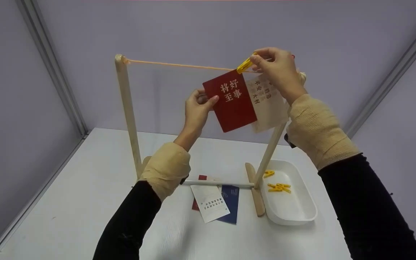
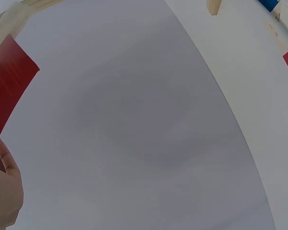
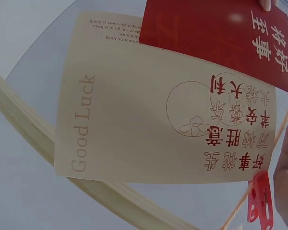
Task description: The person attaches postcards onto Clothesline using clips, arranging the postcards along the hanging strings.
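Observation:
In the head view my left hand [image 1: 195, 110] pinches the left edge of a red card [image 1: 233, 110] with white characters, thumb in front. My right hand [image 1: 279, 70] grips a yellow clothespin [image 1: 245, 66] whose tip meets the red card's top right corner, by an orange cord [image 1: 179, 65]. Whether the cord lies inside its jaws I cannot tell. Behind the red card a cream card [image 1: 271, 110] hangs from the cord. The right wrist view shows a red clothespin [image 3: 261, 199] at one corner of that cream card.
A wooden frame [image 1: 128, 108] carries the cord between two posts. Under it lie a white card [image 1: 209, 202], a blue card [image 1: 233, 206] and red paper [image 1: 195, 205]. At the right, a white tray [image 1: 291, 220] contains several yellow clothespins [image 1: 279, 187].

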The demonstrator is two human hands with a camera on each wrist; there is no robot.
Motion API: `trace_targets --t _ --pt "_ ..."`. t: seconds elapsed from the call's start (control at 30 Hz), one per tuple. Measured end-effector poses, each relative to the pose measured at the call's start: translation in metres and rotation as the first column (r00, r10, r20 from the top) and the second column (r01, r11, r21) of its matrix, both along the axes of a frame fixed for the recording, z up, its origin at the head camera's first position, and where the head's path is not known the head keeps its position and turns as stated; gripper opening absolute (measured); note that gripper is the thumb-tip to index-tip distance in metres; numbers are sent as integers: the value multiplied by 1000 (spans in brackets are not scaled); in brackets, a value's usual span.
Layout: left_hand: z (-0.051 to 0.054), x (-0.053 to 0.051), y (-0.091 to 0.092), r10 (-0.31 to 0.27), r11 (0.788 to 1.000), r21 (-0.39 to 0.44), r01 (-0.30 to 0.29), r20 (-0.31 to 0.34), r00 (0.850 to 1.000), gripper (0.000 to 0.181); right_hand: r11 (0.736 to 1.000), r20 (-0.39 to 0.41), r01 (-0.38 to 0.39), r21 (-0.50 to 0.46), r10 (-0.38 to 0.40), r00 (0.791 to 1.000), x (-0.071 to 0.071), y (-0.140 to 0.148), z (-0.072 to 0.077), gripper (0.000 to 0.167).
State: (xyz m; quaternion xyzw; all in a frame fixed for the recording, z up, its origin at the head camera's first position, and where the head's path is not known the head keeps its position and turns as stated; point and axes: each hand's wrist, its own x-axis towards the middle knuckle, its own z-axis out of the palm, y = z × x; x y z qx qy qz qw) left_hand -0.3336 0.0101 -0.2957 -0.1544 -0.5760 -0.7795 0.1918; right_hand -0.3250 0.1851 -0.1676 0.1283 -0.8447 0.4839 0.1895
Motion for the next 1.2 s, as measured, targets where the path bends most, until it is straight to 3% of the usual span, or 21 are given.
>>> trace_targets --t 0.33,0.47,0.57,0.73,0.83,1.03,1.2 --pt "-4 -2 1 -11 999 42 10 11 1000 22 999 7 -38 0 38 999 1 2 -3 41" --pt "-7 -1 -1 -39 999 31 39 1 999 30 999 -49 -51 -7 50 998 1 4 -3 42" --pt "-13 0 -3 -82 996 -35 82 -14 997 41 999 -123 -21 -47 15 992 1 10 -3 35" --pt "-34 5 -5 -169 965 -202 168 12 985 62 979 -268 60 -196 -113 957 4 30 -4 8" --pt "-50 6 -4 -204 942 -267 206 35 978 67 953 -316 72 -294 -168 934 7 45 -3 3" --pt "-89 8 2 -255 912 -314 265 73 964 58 897 -324 60 -439 -220 920 13 82 -10 5" --pt "-112 30 11 -224 923 -292 251 124 967 46 883 -286 114 -454 -266 920 21 103 -35 6"
